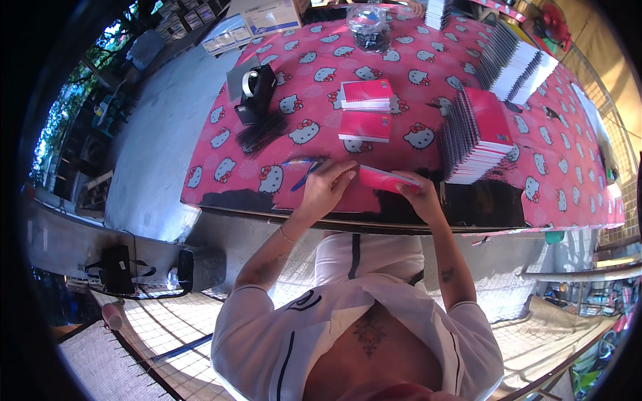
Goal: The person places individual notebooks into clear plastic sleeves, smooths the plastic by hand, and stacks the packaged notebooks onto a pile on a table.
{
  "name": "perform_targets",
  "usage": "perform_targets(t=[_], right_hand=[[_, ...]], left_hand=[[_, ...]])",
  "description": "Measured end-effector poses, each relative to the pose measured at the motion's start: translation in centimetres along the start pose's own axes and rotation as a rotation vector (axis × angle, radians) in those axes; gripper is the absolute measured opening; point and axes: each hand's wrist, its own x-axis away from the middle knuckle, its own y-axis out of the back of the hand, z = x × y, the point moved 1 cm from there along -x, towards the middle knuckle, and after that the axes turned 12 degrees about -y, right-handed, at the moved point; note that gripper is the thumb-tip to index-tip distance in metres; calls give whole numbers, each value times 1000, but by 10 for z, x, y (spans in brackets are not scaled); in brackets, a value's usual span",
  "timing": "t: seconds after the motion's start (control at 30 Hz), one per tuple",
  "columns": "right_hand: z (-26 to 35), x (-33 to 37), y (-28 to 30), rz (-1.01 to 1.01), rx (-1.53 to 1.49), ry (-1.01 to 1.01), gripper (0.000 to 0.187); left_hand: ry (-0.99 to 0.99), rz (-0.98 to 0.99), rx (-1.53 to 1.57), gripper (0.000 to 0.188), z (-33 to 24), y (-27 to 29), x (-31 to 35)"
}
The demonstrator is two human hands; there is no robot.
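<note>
So, right at the table edge there's a black patch [481, 206] in the pink cat-print cloth [231, 144]. Just past it, the right hand [416, 190] is gripping a pink booklet [381, 179] by its right end, thumb on top. Left hand [328, 188] sits by the booklet's other end, back of the hand up, fingers bent; can't tell if it's pinching anything. Blue pens [302, 175] lie just left of it. Further out, a tall notebook stack [473, 140] crowds the right side, two small piles of booklets [365, 125] sit mid-table, and a black tape dispenser [257, 97] is off left. Way back: a clear bag [369, 30].
</note>
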Motion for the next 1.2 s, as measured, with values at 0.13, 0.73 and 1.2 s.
perform_targets(t=[0.13, 0.73, 1.2], right_hand=[[-1, -2, -2, 22, -5, 5, 26], [-2, -3, 0, 37, 0, 19, 27], [21, 12, -9, -187, -23, 26, 28]], left_hand=[[37, -18, 50, 20, 6, -4, 8], [-33, 392, 144, 21, 39, 5, -23], [-280, 307, -684, 81, -13, -49, 32]])
